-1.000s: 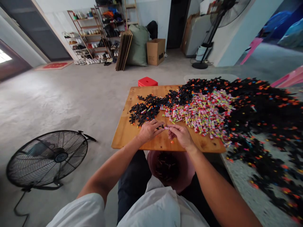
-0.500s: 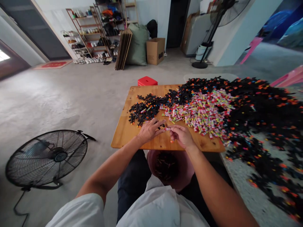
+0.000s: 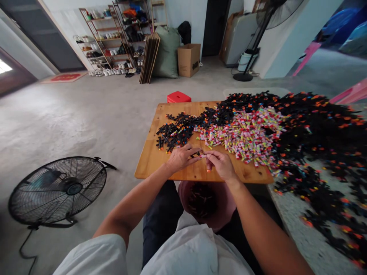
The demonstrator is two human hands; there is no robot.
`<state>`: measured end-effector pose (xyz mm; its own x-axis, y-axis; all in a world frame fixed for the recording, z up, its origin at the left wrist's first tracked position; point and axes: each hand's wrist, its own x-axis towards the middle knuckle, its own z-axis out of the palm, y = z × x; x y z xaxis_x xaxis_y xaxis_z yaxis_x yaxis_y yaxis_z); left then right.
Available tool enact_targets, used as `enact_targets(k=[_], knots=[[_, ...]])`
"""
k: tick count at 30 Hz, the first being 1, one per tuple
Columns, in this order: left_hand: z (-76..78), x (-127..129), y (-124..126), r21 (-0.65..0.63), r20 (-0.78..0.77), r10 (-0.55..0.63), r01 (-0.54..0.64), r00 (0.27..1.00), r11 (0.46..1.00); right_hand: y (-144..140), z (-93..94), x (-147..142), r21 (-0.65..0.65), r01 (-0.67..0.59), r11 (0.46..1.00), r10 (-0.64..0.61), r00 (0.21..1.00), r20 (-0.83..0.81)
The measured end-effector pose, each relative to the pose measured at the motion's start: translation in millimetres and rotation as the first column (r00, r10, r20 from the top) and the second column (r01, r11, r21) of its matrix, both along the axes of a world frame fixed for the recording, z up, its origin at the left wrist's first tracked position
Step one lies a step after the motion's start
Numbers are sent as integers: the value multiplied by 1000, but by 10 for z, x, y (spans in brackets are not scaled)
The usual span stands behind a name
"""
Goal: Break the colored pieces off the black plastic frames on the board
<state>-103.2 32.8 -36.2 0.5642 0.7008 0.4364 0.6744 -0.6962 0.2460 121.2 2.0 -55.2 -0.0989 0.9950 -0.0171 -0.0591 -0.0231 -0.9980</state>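
Note:
My left hand [image 3: 180,157] pinches a small black plastic piece [image 3: 196,154] above the near part of the wooden board. My right hand [image 3: 219,162] is closed on a small pink-and-white tube [image 3: 203,156], which meets the black piece between the two hands. A bit of orange shows below the right fingers. Just beyond the hands lies a heap of pink, white and yellow tubes [image 3: 246,133]. To its left is a smaller pile of black pieces with orange tips [image 3: 174,133].
A large mound of black pieces [image 3: 321,122] covers the right side. Below the board's [image 3: 155,168] near edge, a pink tub [image 3: 226,202] holds dark pieces between my legs. A floor fan [image 3: 57,191] stands left; a red stool [image 3: 179,97] is behind the board.
Both hands stay almost in place, still joined at the tube and the black piece. The view has shifted very slightly.

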Motion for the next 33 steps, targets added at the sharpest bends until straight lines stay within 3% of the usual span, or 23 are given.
enact_targets(k=[5,11,14,17,21,23,27,33], knots=[[26,20,3,-46,35,-14,15,999,999,-32,16,4,50,-45,998,45,999,14],[-12,82,-27,-82,117,-8,18,993,996,-81,57,5,91,-50,995,36,989,144],[-3,123,-37,-100,146,14,1,989,995,-78,20,0,45,-21,999,19,998,53],[33,146,-54,-185,153,0,28,988,982,-86,-35,-1,-23,-9,1000,8,998,-64],[51,149,-99,-297,141,21,22,990,955,-132,-40,2,63,9,998,-13,998,65],[46,146,-114,-285,128,26,11,991,958,-152,-10,-5,95,3,995,-15,992,126],[52,135,-98,-169,55,-37,46,998,984,-171,28,-50,68,37,997,-40,998,50],[-36,133,-99,-94,-19,-13,11,1000,995,-253,-118,-127,82,126,989,-128,992,20]])
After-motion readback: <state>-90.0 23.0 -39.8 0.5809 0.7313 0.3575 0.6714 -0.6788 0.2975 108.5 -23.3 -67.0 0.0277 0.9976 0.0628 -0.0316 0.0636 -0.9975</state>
